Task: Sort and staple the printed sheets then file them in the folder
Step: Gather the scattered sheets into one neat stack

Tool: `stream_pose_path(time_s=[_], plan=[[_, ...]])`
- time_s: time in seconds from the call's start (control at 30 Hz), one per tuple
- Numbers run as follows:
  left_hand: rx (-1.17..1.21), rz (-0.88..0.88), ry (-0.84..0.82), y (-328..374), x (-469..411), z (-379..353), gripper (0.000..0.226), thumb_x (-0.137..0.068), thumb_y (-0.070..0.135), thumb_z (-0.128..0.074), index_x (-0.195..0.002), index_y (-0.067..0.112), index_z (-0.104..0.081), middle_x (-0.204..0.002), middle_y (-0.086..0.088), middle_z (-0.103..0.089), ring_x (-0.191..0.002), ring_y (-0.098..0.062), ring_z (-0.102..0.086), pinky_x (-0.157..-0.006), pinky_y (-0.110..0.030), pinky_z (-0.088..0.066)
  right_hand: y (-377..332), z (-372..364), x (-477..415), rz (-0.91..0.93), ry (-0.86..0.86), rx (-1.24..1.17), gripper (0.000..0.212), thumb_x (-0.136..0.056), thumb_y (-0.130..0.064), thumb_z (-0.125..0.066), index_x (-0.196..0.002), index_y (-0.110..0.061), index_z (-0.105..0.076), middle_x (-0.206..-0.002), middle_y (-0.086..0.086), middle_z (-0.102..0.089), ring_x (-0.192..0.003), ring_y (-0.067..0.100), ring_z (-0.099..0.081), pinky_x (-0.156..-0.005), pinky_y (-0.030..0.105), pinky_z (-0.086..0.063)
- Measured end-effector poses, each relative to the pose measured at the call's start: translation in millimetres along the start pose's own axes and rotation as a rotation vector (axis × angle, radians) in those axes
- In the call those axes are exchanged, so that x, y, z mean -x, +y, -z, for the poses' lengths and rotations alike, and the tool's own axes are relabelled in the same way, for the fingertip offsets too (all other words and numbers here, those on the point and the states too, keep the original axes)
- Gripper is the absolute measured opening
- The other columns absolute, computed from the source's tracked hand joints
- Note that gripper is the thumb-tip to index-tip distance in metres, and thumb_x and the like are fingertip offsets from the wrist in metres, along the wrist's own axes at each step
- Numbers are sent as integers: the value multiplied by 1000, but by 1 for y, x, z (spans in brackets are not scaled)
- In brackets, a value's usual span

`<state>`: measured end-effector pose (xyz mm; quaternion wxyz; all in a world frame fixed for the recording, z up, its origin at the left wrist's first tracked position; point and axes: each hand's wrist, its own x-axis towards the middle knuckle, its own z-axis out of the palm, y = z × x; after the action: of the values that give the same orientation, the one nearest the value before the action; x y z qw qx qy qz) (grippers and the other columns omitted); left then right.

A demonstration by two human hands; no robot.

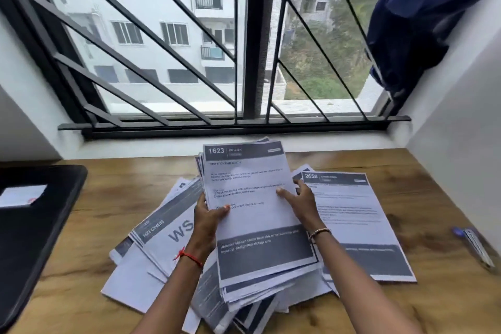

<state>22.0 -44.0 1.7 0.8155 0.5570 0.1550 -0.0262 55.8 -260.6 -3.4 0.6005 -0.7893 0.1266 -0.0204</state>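
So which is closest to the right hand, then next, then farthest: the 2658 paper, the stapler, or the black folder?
From the right hand, in the head view:
1. The 2658 paper, just beside it on the right.
2. The stapler, farther right near the desk edge.
3. The black folder, far across on the left side.

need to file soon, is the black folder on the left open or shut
Shut, as far as shown: the black folder lies flat on the table with its cover down and a white card on top; no sheets inside visible.

wooden table (pixel 406 304) | on it: printed sheets (pixel 360 214), black folder (pixel 32 238), stapler (pixel 478 247)
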Motion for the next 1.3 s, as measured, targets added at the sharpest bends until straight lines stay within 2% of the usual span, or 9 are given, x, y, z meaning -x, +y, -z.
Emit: stream_pose_path(time_s=[0.17,0.3,0.47,0.63,0.73,0.83,0.93,1.03,1.3], plan=[[-33,65,-107,-26,-3,-63,51,-53,-2,-60,-103,12,-56,-93,-11,-69,-77,-26,-65,-73,-37,-57,20,71,-2,-50,170,56,34,-75,-4,-72,-106,-8,-59,-101,15,-68,-89,27,-66,-81,41,-55],[-132,67,-178,-50,0,-117,56,-53,0,-56,-109,5,-54,-92,-8,-68,-76,-20,-64,-66,-27,-56,40,120,-3,-73,287,174,35,-72,-1,-73,-105,-2,-61,-99,17,-69,-86,25,-65,-78,37,-53],[-257,9,-233,-81,2,-163,66,-57,2,-52,-123,6,-49,-116,-14,-64,-104,-29,-62,-91,-42,-52,58,163,-8,-82,357,278,37,-72,2,-72,-107,2,-63,-98,15,-70,-83,21,-64,-70,28,-51],[-587,-103,-262,-103,5,-196,60,-69,5,-47,-129,13,-48,-122,-8,-57,-116,-27,-52,-98,-33,-40,70,182,-23,-107,363,438,33,-74,-2,-66,-106,-3,-64,-104,15,-70,-96,30,-65,-79,35,-51],[-904,-23,-264,-116,4,-204,88,-65,14,-43,-148,10,-16,-141,-23,-32,-132,-40,-25,-108,-37,-18,83,187,-33,-216,307,622,32,-77,-13,-63,-106,-2,-60,-112,20,-63,-105,36,-57,-85,39,-48],[-1033,50,-261,-115,5,-209,93,-77,5,-50,-149,11,8,-153,-22,-7,-140,-39,-8,-114,-37,-8,92,184,-37,-299,289,730,43,-79,-29,-66,-111,0,-58,-124,23,-48,-118,37,-42,-101,39,-34],[-1003,-9,-297,-115,3,-212,93,-68,18,-40,-148,2,3,-153,-19,-14,-139,-36,-14,-114,-36,-7,91,176,-39,-340,329,802,60,-78,-44,-65,-115,2,-53,-127,22,-42,-120,39,-37,-103,42,-31],[-825,36,-225,-118,-8,-207,92,-57,20,-38,-146,4,-21,-137,-16,-42,-127,-35,-37,-110,-43,-28,85,172,-44,-381,347,760,67,-77,-45,-67,-117,5,-49,-127,25,-43,-120,41,-39,-101,43,-32],[-415,58,-186,-123,-12,-192,72,-58,8,-43,-130,11,-46,-124,-6,-61,-114,-24,-57,-100,-47,-45,72,168,-48,-293,378,594,30,-81,-10,-59,-103,7,-51,-124,24,-44,-116,42,-41,-97,44,-35]])
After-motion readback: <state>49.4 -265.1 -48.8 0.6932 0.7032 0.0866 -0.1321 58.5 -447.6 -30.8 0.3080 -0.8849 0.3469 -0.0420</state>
